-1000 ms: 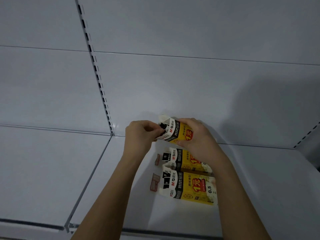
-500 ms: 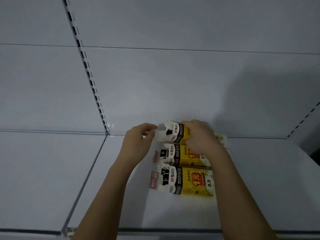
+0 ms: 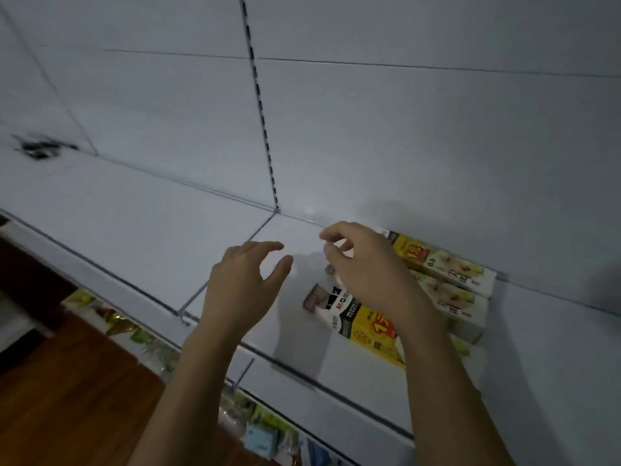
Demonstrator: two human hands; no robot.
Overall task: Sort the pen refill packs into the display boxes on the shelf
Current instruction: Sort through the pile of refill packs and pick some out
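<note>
Three yellow, black and white display boxes lie side by side on the white shelf. The far box is against the back panel, the middle box is beside it, and the near box has its white flap end pointing left. My right hand hovers over the left ends of the boxes with loosely curled fingers and holds nothing; it hides part of them. To the left of the boxes, my left hand is spread above bare shelf and is empty.
A slotted upright runs down the back panel to the shelf joint. A blurred dark object lies far left on the shelf. Below the shelf's front edge are colourful packs and a wooden floor.
Both hands have let go of the box they held; it now lies at the back of the row. My left hand has moved left, and the view has swung and tilted.
</note>
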